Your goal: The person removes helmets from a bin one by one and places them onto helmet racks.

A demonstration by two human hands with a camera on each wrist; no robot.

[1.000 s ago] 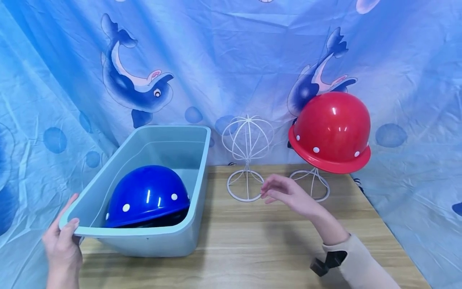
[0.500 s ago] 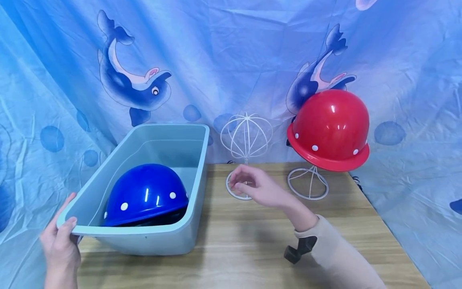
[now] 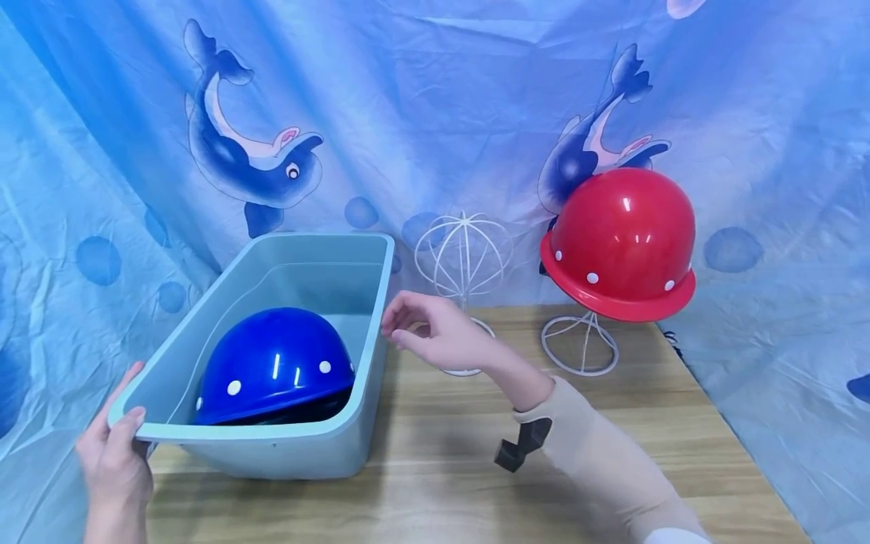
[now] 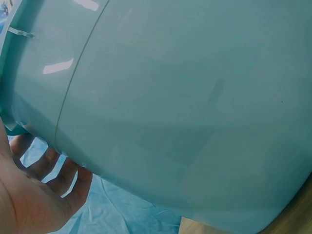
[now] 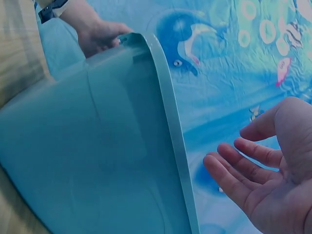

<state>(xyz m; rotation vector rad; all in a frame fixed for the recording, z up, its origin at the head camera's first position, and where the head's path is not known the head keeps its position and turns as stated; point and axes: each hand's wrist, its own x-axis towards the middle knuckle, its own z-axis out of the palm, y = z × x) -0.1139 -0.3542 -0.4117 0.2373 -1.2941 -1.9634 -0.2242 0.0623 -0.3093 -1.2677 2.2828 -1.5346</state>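
A pale blue-green plastic tub stands on the left of the table, its near left corner gripped by my left hand. The left wrist view has those fingers curled under the rim. Inside the tub lies a blue hard hat, dome up and tilted, its far underside hidden. My right hand hovers beside the tub's right rim, fingers loosely bent and holding nothing; in the right wrist view its fingertips are apart from the rim. A red hard hat sits on a white wire stand at the right.
A second white wire stand, bare of any hat, rises behind my right hand, which partly covers its base. The wooden table ends at a right edge. A blue curtain with dolphins hangs behind and at both sides.
My right hand has moved left, from near the red hat's stand, past the bare stand, to the tub's right rim. The left hand keeps its grip on the tub.
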